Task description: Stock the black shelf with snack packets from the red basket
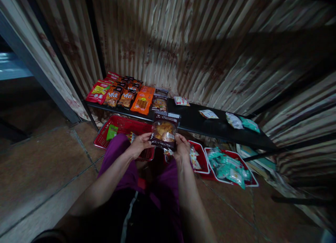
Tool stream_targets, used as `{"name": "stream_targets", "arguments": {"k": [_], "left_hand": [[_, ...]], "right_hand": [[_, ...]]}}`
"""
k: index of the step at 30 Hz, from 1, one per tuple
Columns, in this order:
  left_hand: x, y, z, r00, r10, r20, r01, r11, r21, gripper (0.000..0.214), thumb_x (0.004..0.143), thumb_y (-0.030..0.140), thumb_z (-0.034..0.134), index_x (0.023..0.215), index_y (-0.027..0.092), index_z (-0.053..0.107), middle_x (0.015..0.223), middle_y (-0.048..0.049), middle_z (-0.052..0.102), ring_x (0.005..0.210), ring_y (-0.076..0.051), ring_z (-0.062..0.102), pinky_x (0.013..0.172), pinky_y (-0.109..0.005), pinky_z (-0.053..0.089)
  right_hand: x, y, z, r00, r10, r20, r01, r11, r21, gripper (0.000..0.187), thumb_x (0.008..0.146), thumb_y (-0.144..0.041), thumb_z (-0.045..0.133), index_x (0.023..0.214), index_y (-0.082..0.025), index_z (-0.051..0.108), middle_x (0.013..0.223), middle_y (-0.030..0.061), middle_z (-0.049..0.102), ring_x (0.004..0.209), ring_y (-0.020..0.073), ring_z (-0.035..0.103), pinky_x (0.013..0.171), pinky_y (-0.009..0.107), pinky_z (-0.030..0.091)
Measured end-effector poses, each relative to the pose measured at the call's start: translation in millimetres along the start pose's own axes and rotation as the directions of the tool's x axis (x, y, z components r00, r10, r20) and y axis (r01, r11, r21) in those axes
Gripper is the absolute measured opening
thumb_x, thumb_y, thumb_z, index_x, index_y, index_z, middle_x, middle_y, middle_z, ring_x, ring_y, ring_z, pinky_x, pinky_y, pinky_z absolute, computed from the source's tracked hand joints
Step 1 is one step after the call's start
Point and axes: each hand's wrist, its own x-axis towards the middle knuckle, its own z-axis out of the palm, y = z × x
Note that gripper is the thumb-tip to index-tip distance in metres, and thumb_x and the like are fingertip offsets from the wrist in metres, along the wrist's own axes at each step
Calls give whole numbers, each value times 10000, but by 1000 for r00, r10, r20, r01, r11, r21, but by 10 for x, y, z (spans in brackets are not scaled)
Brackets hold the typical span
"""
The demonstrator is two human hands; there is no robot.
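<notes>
Both my hands hold one dark snack packet [165, 131] with a clear window showing golden pieces. My left hand [139, 145] grips its lower left edge, and my right hand [181, 148] grips its lower right edge. The packet is upright in front of a low black shelf [196, 122]. On the shelf's left end lie rows of snack packets: a red one [98, 91], brown ones [119, 98], an orange one [142, 100] and a dark one [159, 102]. My knees in purple trousers [118, 148] are below my hands.
A red basket [123, 126] with a green packet [112, 131] sits on the floor under the shelf. Red trays [250, 181] on the right hold teal packets [227, 166]. Loose white and teal packets [241, 122] lie on the shelf's right part. Striped curtains hang behind. The floor is tiled.
</notes>
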Motion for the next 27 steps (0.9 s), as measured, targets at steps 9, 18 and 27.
{"name": "stream_targets", "arguments": {"k": [9, 18, 27], "left_hand": [[35, 14, 45, 995, 82, -65, -83, 996, -16, 497, 620, 163, 770, 1098, 137, 634, 970, -75, 703, 922, -204, 651, 941, -452, 469], [18, 77, 169, 977, 164, -137, -167, 986, -9, 470, 646, 162, 735, 1104, 146, 628, 1023, -79, 696, 953, -210, 644, 935, -419, 480], [-49, 65, 401, 938, 324, -122, -260, 893, 368, 466, 656, 129, 723, 1105, 231, 654, 1108, -71, 656, 1030, -227, 599, 979, -383, 441]], "right_hand": [[-229, -28, -35, 783, -574, 240, 587, 554, -591, 351, 799, -395, 566, 1077, -190, 630, 1131, 110, 619, 1060, 235, 545, 946, 415, 408], [-544, 157, 28, 530, -507, 680, 817, 92, -569, 509, 865, -258, 505, 1369, -284, 442, 1449, 58, 424, 1373, 254, 290, 1089, 497, 297], [-528, 230, 107, 693, -480, 537, 696, 250, -673, 561, 846, -272, 472, 1402, -272, 395, 1437, 74, 442, 1284, 249, 435, 1044, 422, 353]]}}
